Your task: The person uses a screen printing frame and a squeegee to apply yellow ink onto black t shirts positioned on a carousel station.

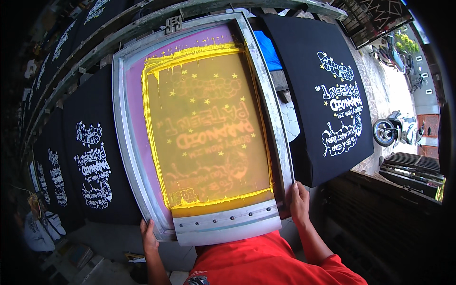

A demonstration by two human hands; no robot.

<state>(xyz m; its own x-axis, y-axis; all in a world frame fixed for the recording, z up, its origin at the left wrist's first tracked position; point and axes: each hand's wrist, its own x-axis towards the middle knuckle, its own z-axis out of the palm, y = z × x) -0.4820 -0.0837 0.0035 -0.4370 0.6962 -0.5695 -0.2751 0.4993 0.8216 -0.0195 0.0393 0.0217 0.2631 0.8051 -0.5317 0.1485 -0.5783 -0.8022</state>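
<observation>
A large screen printing frame (122, 128) with grey metal sides is held in front of me, spanning from my body to the rail at the far side. Thick yellow ink borders its mesh (209, 123), and a lettered design shows faintly through. Across the near end lies a wide squeegee (228, 222) with a row of screws and yellow ink along its edge. My left hand (149, 236) grips the near left corner of the frame. My right hand (299, 203) is closed around its right side near the corner. The fingers beneath the frame are hidden.
Black printed fabric panels flank the frame: one (332, 95) on the right, another (90, 152) on the left, with more further left. Metal rails (304, 5) run along the far side. A parked motorcycle (396, 130) stands at the right. A white bag (45, 232) sits lower left.
</observation>
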